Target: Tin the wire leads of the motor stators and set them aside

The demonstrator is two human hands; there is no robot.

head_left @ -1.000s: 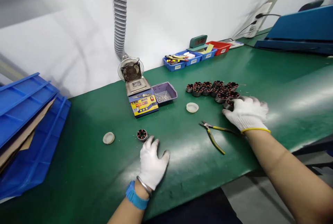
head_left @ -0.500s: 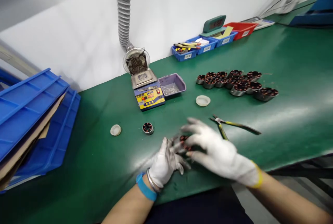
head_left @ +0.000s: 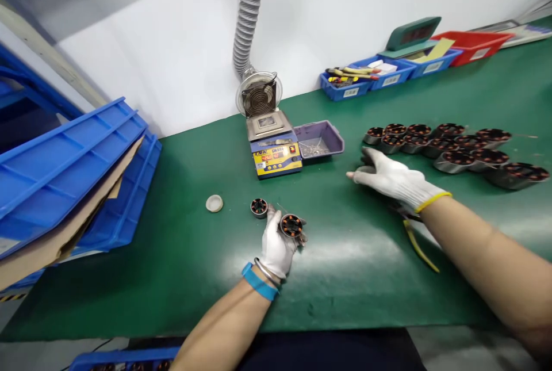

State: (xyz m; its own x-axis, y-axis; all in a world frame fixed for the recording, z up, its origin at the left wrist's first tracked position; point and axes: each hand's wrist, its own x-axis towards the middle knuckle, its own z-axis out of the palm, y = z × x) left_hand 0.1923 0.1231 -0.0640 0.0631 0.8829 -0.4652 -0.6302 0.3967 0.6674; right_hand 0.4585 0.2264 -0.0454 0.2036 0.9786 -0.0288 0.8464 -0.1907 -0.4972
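- The blue trays (head_left: 64, 164) at the left edge of the frame lie stacked askew, with cardboard (head_left: 73, 227) wedged between them. A knock from an elbow could send the top one sliding onto the green mat (head_left: 172, 279).
- A white cap (head_left: 214, 203) and a loose stator (head_left: 259, 207) rest on the mat left of centre, the stator just beside the left hand. A careless turn of that wrist could push either one away.
- The left hand (head_left: 276, 247), low in the centre, has its fingers closed around the wound stator (head_left: 292, 225) and holds it just above the mat, face up. Only the fingertips grip it, so it could slip in the glove. The thin wire ends that seem to stick out at its lower right could bend.
- The solder pot (head_left: 273, 149) stands above centre with a purple tray (head_left: 321, 140) touching its right side. If the pot is hot, a hand passing close risks a burn through thin cloth.
- The right hand (head_left: 390, 178), right of centre, lies palm down with fingers stretched out and no visible grasp. Whatever sits under it is hidden. Its forearm crosses the yellow-handled pliers (head_left: 418, 247) and could drag them toward the front edge.
- The row of stators (head_left: 452, 144) sits just beyond that hand. A bump could knock them together and scuff the copper windings.
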